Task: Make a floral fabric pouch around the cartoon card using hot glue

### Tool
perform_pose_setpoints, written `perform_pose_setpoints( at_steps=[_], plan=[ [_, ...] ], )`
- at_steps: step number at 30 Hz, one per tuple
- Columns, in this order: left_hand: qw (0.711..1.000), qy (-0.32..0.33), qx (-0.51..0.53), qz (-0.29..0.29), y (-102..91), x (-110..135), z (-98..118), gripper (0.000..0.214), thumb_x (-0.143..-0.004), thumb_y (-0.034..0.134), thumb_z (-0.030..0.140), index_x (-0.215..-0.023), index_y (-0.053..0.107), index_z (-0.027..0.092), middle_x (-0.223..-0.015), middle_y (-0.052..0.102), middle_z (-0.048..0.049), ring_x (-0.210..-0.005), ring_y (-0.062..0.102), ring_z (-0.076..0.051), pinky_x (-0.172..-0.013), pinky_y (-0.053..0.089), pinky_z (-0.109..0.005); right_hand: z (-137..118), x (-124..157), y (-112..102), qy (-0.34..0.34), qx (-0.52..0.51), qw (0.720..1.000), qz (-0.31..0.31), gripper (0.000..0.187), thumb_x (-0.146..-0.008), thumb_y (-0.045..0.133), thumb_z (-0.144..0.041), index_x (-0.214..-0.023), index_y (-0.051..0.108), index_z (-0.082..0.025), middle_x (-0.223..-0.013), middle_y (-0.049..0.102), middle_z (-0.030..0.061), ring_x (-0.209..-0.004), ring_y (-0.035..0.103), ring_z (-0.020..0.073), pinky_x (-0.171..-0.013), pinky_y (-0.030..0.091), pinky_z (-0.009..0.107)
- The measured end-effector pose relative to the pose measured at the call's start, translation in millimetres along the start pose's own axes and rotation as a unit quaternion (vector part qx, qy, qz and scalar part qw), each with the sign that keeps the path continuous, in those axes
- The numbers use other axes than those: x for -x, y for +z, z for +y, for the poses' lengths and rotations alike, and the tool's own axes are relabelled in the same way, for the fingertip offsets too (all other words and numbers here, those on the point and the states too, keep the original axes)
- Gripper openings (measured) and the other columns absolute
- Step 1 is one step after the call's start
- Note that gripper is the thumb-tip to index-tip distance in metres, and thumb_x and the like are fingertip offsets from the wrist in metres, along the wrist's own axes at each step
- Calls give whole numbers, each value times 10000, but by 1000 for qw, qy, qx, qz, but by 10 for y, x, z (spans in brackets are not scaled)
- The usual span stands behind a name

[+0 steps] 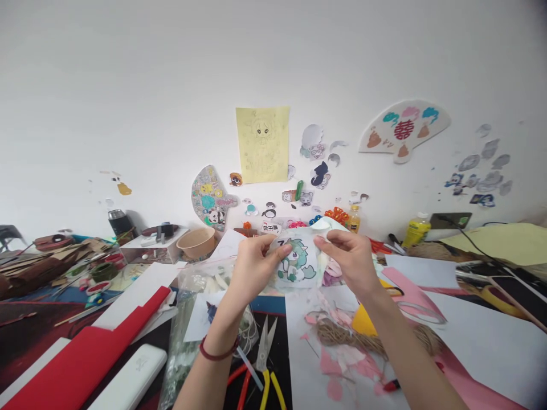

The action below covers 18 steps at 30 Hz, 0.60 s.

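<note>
Both hands hold up a small white paper cutout [298, 263] printed with a teal and white cartoon dragon-like creature. My left hand [261, 261], a dark red band on its wrist, pinches the cutout's left edge between thumb and fingers. At the upper right edge, my right hand [345, 253] has it in a similar pinch. Below the cutout a white sheet [301, 341] lies on the table, with pink paper scraps [337, 364] and a bundle of brown twine [342, 333] on it. Scissors [265, 344] with yellow handles rest below and between my forearms, blades slightly apart.
Red card [85, 364] and a white power bank [130, 378] lie at the left. A tan bowl [196, 244] and a dark thermos [121, 223] stand by the wall. Yellow bottles [416, 229], pink paper [412, 293] and a phone [519, 299] are at the right.
</note>
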<state>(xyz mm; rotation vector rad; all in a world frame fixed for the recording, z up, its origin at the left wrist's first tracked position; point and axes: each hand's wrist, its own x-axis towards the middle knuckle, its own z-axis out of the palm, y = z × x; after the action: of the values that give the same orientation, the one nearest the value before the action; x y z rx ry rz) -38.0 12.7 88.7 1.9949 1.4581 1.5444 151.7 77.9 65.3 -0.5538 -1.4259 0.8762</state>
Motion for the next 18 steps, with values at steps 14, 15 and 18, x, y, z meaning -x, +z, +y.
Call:
perform_pose_setpoints(
  at_steps=[14, 15, 18],
  plan=[
    [1000, -14, -9, -14, -37, -32, -76, 509, -837, 635, 479, -563, 300, 211, -579, 216, 61, -553, 208, -96, -511, 154, -261, 97, -111, -79, 147, -130, 980, 20, 357, -770, 784, -549, -803, 764, -194, -764, 708, 37, -686, 631, 138, -611, 508, 226],
    [1000, -15, -11, -10, -34, -32, -78, 512, -837, 639, 475, -563, 297, 211, -579, 212, 61, -554, 204, -96, -513, 154, -261, 85, -107, -74, 164, -137, 977, -3, 396, -794, 741, -594, -896, 769, -213, -850, 733, 48, -752, 662, 154, -647, 531, 231],
    [1000, -23, 5, 3, -18, -29, -97, 490, -835, 643, 483, -566, 336, 211, -583, 230, 57, -556, 225, -99, -515, 162, -259, 49, -61, -27, 200, -140, 963, -118, 474, -807, 722, -606, -1148, 716, -276, -1025, 753, 53, -859, 697, 186, -703, 558, 262]
  ],
)
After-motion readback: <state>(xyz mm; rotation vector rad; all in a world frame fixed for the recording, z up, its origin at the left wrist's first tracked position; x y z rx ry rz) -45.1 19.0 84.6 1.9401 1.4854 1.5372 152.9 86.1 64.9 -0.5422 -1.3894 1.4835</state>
